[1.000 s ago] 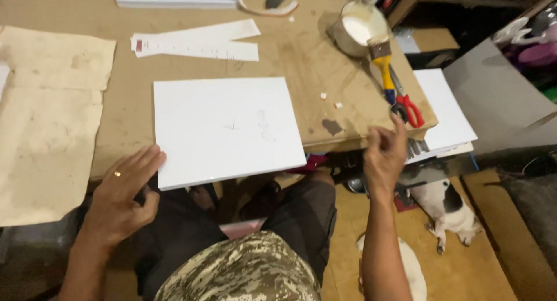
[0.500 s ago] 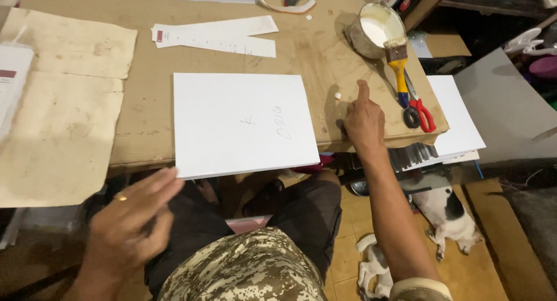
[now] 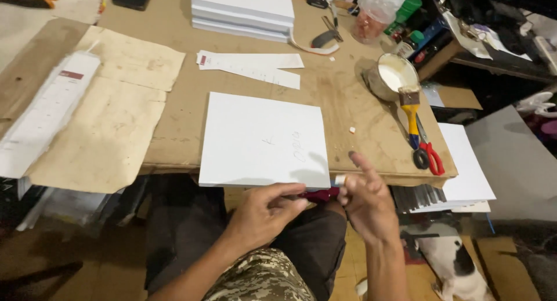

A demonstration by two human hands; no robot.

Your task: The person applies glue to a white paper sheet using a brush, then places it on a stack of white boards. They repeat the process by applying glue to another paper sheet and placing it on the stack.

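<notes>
A worn brown work table is seen from above. A white square board is laid near its front edge, slightly overhanging it. Stained brown paper sheets are spread to the left, with a long white strip lying across them. Narrow white paper strips are placed behind the board, and a stack of white boards beyond them. A tin of white glue, a yellow-handled brush and red-handled scissors are set at the right.

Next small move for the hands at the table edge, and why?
Probably bring the right hand back to the white board: both hands sit just below its near edge, the left hand close under it, and the board overhangs the table.
</notes>
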